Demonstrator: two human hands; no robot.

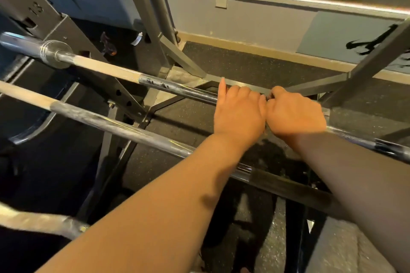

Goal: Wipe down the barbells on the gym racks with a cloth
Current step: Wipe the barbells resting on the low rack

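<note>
- Left hand [239, 115] rests on the top barbell [177, 87], a long round steel bar with a dark glossy middle and a pale chalky grip stretch. Its fingers curl over the bar's far side, except the index finger [222, 86], which sticks up straight.
- Right hand [296, 115] grips the same bar just beside the left, knuckles touching or nearly so, with its fingers folded over the shaft.
- No cloth shows plainly. A small dark scrap between the two hands may be it, but I cannot tell, and whatever lies under the palms is hidden.
- The top barbell's long axis runs from its chrome sleeve [53, 51] at upper left, under both hands, and on down-right past the right forearm. Both hands sit about mid-shaft.
- As a judgement, a wipe has to travel along that axis. The left hand is nearer the long dark and pale stretch toward the sleeve, and the right hand is nearer the run that heads down-right.
- A second grey steel barbell [124, 127] lies roughly parallel to the top barbell, on the person's side of it and lower. Both forearms cross above it.
- A third pale bar [33, 221] shows nearer still, blurred.
- Dark grey steel rack posts [155, 6] rise beyond the top barbell, and black speckled rubber flooring [266, 66] lies below and beyond it.
</note>
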